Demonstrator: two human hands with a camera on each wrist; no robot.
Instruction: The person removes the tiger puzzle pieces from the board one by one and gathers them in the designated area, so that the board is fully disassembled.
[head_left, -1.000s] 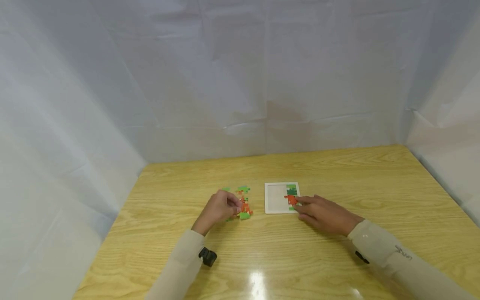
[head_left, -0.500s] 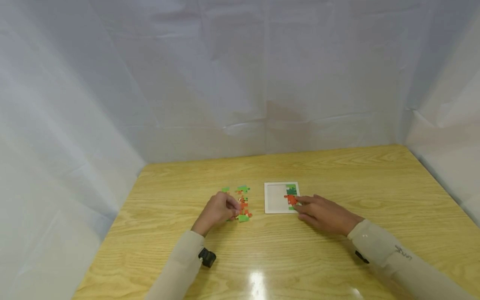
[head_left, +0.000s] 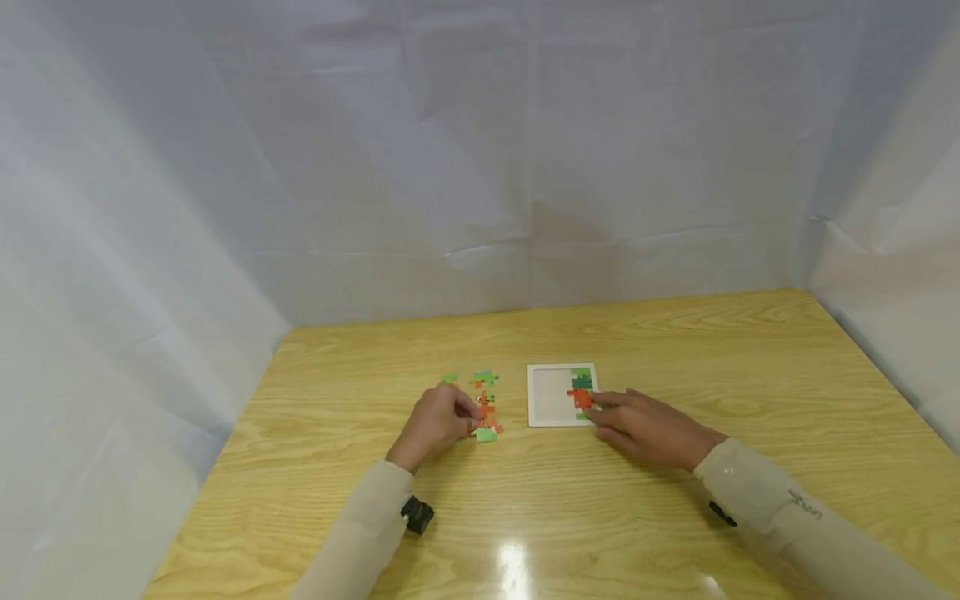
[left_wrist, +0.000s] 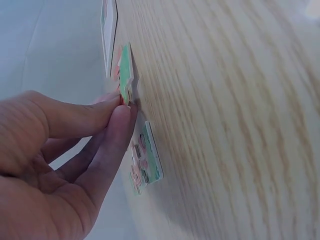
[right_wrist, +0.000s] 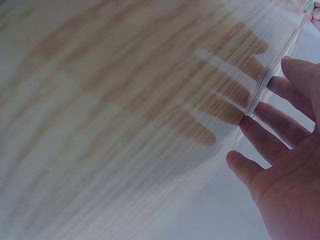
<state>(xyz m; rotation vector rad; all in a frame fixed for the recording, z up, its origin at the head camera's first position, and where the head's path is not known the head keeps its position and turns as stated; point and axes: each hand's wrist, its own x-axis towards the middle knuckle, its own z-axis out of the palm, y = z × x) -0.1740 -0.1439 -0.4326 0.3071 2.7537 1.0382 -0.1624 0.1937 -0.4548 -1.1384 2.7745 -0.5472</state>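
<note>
On the left, my left hand (head_left: 432,423) pinches a jigsaw puzzle piece with a green edge (left_wrist: 125,70) between thumb and fingertips, by one end, low over the table. Orange and green puzzle pieces (head_left: 486,377) lie around that hand, some partly hidden behind it. Another group of pieces (left_wrist: 148,155) shows below the fingers in the left wrist view. My right hand (head_left: 651,429), its fingers extended, rests at the right edge of a white square puzzle tray (head_left: 532,398). A column of pieces, green above and orange in the middle (head_left: 582,398), sits along the tray's right side.
The wooden table (head_left: 555,508) carries the tray and the loose pieces, which lie left of the tray. White sheeting (head_left: 420,167) hangs behind the table and along both sides.
My left hand has lowered slightly, and the green-edged piece has shifted a little left. The right hand keeps its place at the tray's edge.
</note>
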